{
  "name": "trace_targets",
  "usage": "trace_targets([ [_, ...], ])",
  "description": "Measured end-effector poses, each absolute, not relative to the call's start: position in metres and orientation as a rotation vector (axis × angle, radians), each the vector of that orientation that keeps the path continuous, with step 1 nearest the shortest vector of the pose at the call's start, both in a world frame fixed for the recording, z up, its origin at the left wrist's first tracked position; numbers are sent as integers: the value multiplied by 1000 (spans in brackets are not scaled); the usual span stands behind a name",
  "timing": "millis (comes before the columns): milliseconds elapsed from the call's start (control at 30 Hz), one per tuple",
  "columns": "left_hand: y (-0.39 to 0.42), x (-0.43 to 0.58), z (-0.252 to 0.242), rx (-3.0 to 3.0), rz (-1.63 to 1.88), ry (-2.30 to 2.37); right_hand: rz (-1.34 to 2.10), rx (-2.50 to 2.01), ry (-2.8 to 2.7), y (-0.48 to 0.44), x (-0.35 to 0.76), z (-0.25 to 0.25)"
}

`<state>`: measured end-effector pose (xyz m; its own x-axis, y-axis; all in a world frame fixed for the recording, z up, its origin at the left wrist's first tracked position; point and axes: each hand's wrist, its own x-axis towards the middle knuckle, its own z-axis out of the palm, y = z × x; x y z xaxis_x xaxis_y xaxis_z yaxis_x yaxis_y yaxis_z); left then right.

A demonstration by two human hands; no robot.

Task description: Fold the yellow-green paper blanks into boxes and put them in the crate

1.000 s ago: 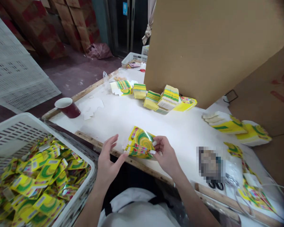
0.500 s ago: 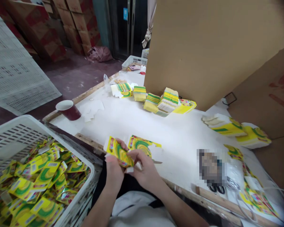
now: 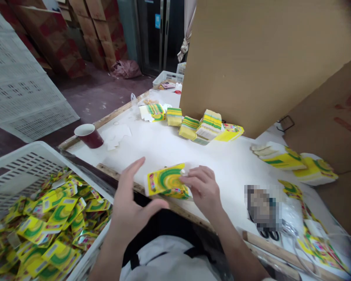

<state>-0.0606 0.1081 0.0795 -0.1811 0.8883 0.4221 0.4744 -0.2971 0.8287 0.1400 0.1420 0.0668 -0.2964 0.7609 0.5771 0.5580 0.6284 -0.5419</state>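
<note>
My left hand (image 3: 131,205) is open beside the table's near edge, thumb and fingers spread, with nothing in it. With bent fingers, my right hand (image 3: 203,189) grips the right end of a yellow and green printed carton (image 3: 165,179). The carton is tilted over the near edge of the white table, its pink logo towards my left hand. More yellow printing shows just beneath it; I cannot tell whether that is a second carton. Left of my left hand stands a white plastic basket (image 3: 83,171) filled with small yellow packets (image 3: 54,218).
Stacks of yellow cartons (image 3: 188,127) stand along a tall cardboard sheet (image 3: 251,66). A dark red cup (image 3: 89,136) sits at the left table edge, near white paper scraps (image 3: 117,136). At right lie more yellow packs (image 3: 280,156) and a blurred-out item (image 3: 263,207).
My left hand has let go of the small yellow carton both hands held, moved left and opened. My right hand has moved right and up, and now grips a carton alone.
</note>
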Motion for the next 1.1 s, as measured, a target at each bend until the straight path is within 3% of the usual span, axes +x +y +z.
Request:
trace_targets([
  [133,112,-54,75,1986,932,1584,337,-834,-2170,132,129,69],
  [267,115,-47,60,1989,927,1616,609,-984,-1729,132,126,64],
  [467,112,-39,55,2082,1069,1492,1709,-890,-1174,145,116,50],
  [567,112,-33,53,2078,1203,1481,2079,-742,-971,142,100,43],
  [667,114,-31,51,2032,1253,1516,2100,-718,-943,139,92,40],
  [867,118,-32,43,2064,1207,1498,1795,-793,-1055,142,105,48],
  [1100,114,-27,39,2210,1092,1446,1999,-725,-998,140,103,46],
])
